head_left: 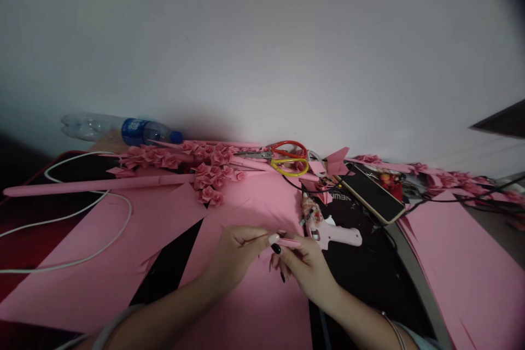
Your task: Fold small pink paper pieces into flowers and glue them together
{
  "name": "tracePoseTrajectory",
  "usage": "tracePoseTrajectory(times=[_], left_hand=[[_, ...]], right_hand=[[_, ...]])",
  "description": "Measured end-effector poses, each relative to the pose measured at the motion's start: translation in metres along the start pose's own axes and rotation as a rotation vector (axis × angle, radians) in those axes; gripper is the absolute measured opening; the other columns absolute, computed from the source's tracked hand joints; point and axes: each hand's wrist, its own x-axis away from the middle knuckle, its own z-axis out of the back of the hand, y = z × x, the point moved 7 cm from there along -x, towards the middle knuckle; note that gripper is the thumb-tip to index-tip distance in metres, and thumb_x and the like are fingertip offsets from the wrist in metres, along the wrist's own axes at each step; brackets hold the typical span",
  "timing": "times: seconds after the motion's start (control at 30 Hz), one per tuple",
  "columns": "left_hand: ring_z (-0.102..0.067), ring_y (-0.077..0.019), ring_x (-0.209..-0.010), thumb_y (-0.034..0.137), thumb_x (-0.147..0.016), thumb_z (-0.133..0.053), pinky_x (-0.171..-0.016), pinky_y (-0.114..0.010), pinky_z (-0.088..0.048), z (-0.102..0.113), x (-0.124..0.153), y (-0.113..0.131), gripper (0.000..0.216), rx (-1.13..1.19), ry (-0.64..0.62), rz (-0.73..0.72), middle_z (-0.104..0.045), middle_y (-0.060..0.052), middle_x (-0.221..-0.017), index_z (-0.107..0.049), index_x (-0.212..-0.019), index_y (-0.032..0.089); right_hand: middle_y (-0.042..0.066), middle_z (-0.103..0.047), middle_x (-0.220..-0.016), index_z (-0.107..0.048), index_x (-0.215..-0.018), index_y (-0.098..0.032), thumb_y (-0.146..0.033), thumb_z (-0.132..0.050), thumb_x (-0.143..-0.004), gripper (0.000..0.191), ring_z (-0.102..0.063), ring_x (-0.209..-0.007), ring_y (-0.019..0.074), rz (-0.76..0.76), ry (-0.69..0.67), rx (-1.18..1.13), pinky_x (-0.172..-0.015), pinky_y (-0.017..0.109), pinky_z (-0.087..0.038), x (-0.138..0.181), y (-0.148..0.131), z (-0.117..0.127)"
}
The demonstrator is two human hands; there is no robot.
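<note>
My left hand (pixel 238 254) and my right hand (pixel 305 268) meet over a sheet of pink paper (pixel 246 295) at the near middle of the table. Both pinch a small folded pink paper piece (pixel 287 242) between fingertips. Fingers of both hands are closed around it. Just beyond my right hand lies a pink glue gun (pixel 332 229) on its side. A cluster of pink paper roses (pixel 211 175) sits farther back, next to a long rolled pink paper tube (pixel 98 185).
Red and yellow scissors (pixel 289 158) lie near the wall. A phone (pixel 373 194) rests to the right, a plastic water bottle (pixel 118 128) at the back left, a white cable (pixel 82 219) loops on the left. More pink sheets (pixel 467 262) cover the right side.
</note>
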Motion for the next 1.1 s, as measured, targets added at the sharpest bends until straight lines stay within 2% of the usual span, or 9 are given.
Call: tracePoseTrajectory(times=[0.17, 0.27, 0.33, 0.5, 0.6, 0.73, 0.83, 1.0, 1.1], left_hand=[[-0.063, -0.0187, -0.066, 0.045, -0.093, -0.048, -0.07, -0.029, -0.051, 0.005, 0.0, -0.003, 0.046, -0.045, 0.058, -0.015, -0.068, -0.003, -0.062, -0.068, -0.062, 0.017], [-0.065, -0.0195, -0.077, 0.041, -0.086, -0.058, -0.074, -0.029, -0.052, 0.008, -0.002, -0.006, 0.029, -0.054, 0.109, -0.012, -0.073, -0.004, -0.08, -0.072, -0.081, 0.016], [-0.065, -0.0192, -0.081, 0.034, -0.081, -0.063, -0.074, -0.029, -0.052, 0.004, -0.003, -0.01, 0.023, -0.026, 0.07, 0.011, -0.074, -0.005, -0.089, -0.072, -0.094, 0.016], [-0.062, -0.0169, -0.072, 0.025, -0.081, -0.058, -0.066, -0.027, -0.05, -0.003, -0.005, -0.014, 0.019, -0.06, 0.008, 0.075, -0.071, -0.004, -0.077, -0.072, -0.084, 0.013], [-0.063, -0.0172, -0.074, 0.023, -0.078, -0.062, -0.067, -0.027, -0.05, -0.002, -0.006, -0.016, 0.018, -0.017, -0.008, 0.098, -0.072, -0.003, -0.078, -0.073, -0.09, 0.014], [-0.067, -0.0201, -0.085, 0.017, -0.071, -0.07, -0.076, -0.029, -0.051, -0.003, -0.007, -0.02, 0.026, 0.049, -0.038, 0.134, -0.075, -0.004, -0.088, -0.073, -0.096, 0.016], [-0.067, -0.019, -0.081, 0.014, -0.07, -0.066, -0.073, -0.028, -0.052, -0.003, -0.008, -0.022, 0.03, 0.032, -0.037, 0.167, -0.076, -0.004, -0.086, -0.073, -0.099, 0.016], [-0.068, -0.0177, -0.075, 0.016, -0.072, -0.062, -0.068, -0.027, -0.053, -0.004, -0.007, -0.026, 0.031, -0.017, -0.063, 0.204, -0.075, -0.002, -0.08, -0.073, -0.101, 0.017], [-0.067, -0.0158, -0.066, 0.017, -0.075, -0.058, -0.065, -0.026, -0.054, -0.006, -0.007, -0.021, 0.023, 0.001, -0.11, 0.181, -0.072, 0.0, -0.071, -0.072, -0.094, 0.016]], right_hand=[[0.0, -0.057, -0.053, -0.063, -0.067, -0.017, -0.058, -0.052, -0.092, 0.049, -0.047, -0.041, 0.0096, -0.005, 0.003, 0.078, -0.042, 0.021, -0.039, 0.001, -0.001, 0.0], [-0.001, -0.056, -0.052, -0.061, -0.064, -0.017, -0.058, -0.054, -0.09, 0.049, -0.045, -0.038, 0.0085, -0.023, 0.045, 0.042, -0.041, 0.021, -0.038, 0.001, 0.001, 0.003], [-0.002, -0.053, -0.049, -0.059, -0.062, -0.017, -0.059, -0.055, -0.089, 0.05, -0.044, -0.037, 0.0082, -0.038, 0.072, 0.022, -0.04, 0.02, -0.037, 0.001, 0.002, 0.004], [-0.003, -0.047, -0.043, -0.055, -0.056, -0.018, -0.061, -0.052, -0.09, 0.055, -0.042, -0.038, 0.009, -0.044, 0.112, 0.104, -0.039, 0.021, -0.034, 0.003, 0.002, 0.008], [-0.004, -0.045, -0.042, -0.053, -0.054, -0.019, -0.063, -0.051, -0.09, 0.057, -0.04, -0.037, 0.0088, -0.041, 0.126, 0.145, -0.039, 0.021, -0.032, 0.004, 0.001, 0.008], [-0.004, -0.043, -0.042, -0.05, -0.054, -0.02, -0.062, -0.049, -0.091, 0.056, -0.037, -0.038, 0.009, -0.012, 0.156, 0.195, -0.039, 0.022, -0.028, 0.004, -0.001, 0.01], [-0.005, -0.04, -0.045, -0.049, -0.054, -0.019, -0.058, -0.052, -0.091, 0.053, -0.035, -0.042, 0.0091, 0.045, 0.2, 0.253, -0.041, 0.022, -0.027, 0.003, -0.005, 0.014], [-0.003, -0.047, -0.047, -0.055, -0.055, -0.018, -0.05, -0.053, -0.092, 0.049, -0.039, -0.044, 0.0102, 0.098, 0.185, 0.283, -0.044, 0.023, -0.031, 0.003, -0.007, 0.013], [-0.003, -0.048, -0.049, -0.056, -0.059, -0.018, -0.05, -0.051, -0.093, 0.047, -0.04, -0.045, 0.011, 0.089, 0.162, 0.241, -0.045, 0.024, -0.034, 0.003, -0.007, 0.012]])
